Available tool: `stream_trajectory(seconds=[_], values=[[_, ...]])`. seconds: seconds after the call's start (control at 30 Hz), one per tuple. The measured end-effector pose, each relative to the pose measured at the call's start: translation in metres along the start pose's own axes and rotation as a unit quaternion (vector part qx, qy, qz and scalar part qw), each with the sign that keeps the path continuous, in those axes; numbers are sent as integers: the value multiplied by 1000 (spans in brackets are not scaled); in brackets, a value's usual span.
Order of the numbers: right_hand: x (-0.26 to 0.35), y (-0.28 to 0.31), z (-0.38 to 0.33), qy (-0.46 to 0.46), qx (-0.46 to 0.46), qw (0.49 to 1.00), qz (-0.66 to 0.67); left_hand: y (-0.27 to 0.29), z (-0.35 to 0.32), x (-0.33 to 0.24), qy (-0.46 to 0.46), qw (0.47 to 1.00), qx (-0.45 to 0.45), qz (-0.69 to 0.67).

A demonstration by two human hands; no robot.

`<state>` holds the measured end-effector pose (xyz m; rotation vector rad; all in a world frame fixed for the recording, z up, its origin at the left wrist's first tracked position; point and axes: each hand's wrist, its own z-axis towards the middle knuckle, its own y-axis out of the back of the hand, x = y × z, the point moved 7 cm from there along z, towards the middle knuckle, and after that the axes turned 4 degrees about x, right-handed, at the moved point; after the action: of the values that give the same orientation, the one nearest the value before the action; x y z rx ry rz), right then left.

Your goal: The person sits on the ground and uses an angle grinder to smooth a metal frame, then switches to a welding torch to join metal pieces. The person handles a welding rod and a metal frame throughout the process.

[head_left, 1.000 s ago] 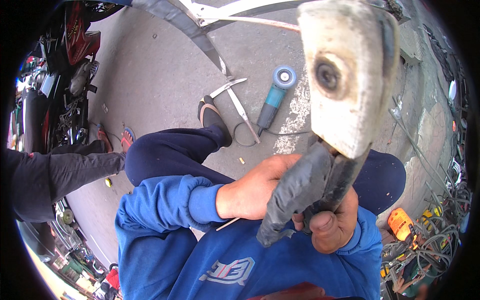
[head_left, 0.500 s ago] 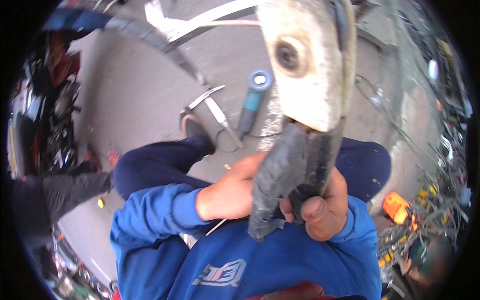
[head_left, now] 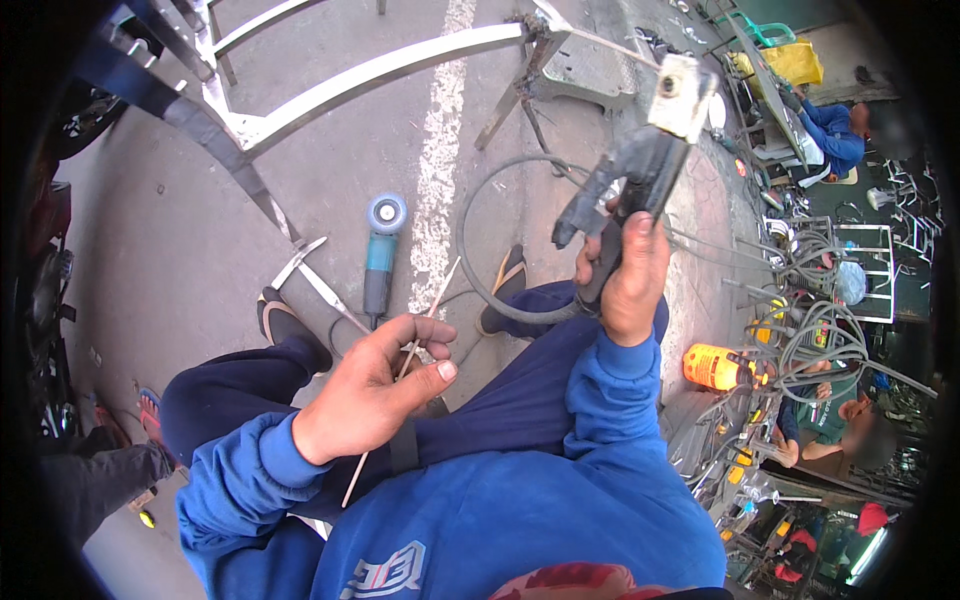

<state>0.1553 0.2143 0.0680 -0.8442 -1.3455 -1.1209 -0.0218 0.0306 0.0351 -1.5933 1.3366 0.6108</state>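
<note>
Between the thumb and fingers of my left hand [head_left: 365, 390] is a thin welding rod [head_left: 357, 475], slanting up and away past the fingertips. My right hand [head_left: 635, 280] is wrapped round the dark handle of a welding electrode holder [head_left: 660, 165], raised to the right. Its head is pale and worn, and the lever is wrapped in black tape. Another thin rod [head_left: 615, 48] reaches from its jaw toward a metal frame. The cable [head_left: 465, 230] loops from the handle over the ground. The two hands are apart.
A blue-green angle grinder [head_left: 380, 265] and a chipping hammer [head_left: 325, 285] lie ahead. Beyond them stands a silver metal frame [head_left: 390, 70], near a grey step stool [head_left: 585, 75]. An orange bottle [head_left: 710, 368] and coiled cables [head_left: 825, 345] are at right. Other people sit at right; a leg [head_left: 100, 490] shows at left.
The electrode holder has moved from close up to farther off and right. My left hand has come away from it, leftward, with the welding rod now in plain view.
</note>
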Motion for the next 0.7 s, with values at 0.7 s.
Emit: stream_trajectory(seconds=[0.7], values=[[-9, -13, -1, -23, -11, 999, 37, 12, -9, -3, -38, 998, -16, 38]])
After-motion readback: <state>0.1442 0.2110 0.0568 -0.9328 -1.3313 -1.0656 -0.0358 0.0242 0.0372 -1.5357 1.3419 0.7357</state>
